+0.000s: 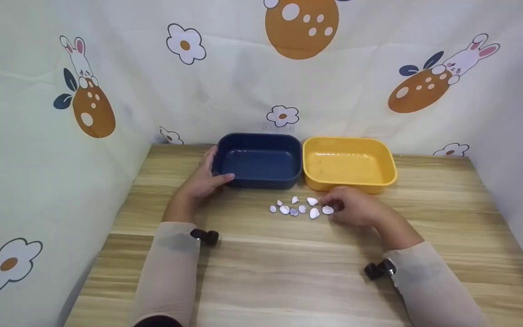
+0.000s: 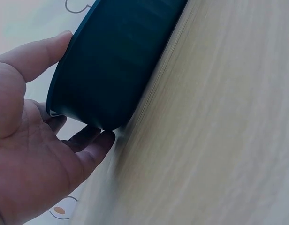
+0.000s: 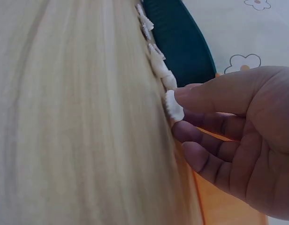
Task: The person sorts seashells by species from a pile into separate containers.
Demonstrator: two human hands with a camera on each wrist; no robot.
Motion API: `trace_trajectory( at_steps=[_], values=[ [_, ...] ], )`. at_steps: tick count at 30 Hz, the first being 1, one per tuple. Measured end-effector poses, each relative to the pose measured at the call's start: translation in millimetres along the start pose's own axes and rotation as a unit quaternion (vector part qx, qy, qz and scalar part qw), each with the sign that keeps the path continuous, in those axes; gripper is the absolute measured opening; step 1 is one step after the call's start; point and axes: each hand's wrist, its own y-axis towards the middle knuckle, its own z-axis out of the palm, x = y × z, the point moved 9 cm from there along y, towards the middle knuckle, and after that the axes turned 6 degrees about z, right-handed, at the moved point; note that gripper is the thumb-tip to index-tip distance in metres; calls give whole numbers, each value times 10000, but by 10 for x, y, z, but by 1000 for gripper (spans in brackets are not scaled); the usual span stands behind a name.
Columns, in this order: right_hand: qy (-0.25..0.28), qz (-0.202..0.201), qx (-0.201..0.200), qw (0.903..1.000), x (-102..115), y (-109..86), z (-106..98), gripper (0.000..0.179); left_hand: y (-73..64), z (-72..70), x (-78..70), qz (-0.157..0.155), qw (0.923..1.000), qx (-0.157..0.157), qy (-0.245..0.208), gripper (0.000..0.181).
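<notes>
A dark blue plastic tub (image 1: 261, 184) stands at the back of the table. My left hand (image 1: 202, 181) holds its left end, thumb over the front corner of the rim and fingers along the side; in the left wrist view the fingertips (image 2: 104, 145) meet the tub's lower edge. In front of the tubs lies a loose cluster of small white and purplish seashells (image 1: 294, 211). At the cluster's right end my right hand (image 1: 354, 206) pinches a white ribbed seashell (image 3: 173, 106) between thumb and fingertips, low over the wood.
A yellow tub (image 1: 350, 185) sits right beside the blue one, just behind my right hand. Both stand near a patterned cloth wall (image 1: 234, 91) at the table's back edge. Wood-grain tabletop (image 1: 284, 277) stretches between my forearms.
</notes>
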Motion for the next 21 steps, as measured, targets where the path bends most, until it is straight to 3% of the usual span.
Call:
trace_trajectory(
  at_steps=[21],
  values=[
    [-149,46,-53,9999,-86,39,31,43,15,-1,-32,124,9999,-90,-19,111]
  ],
)
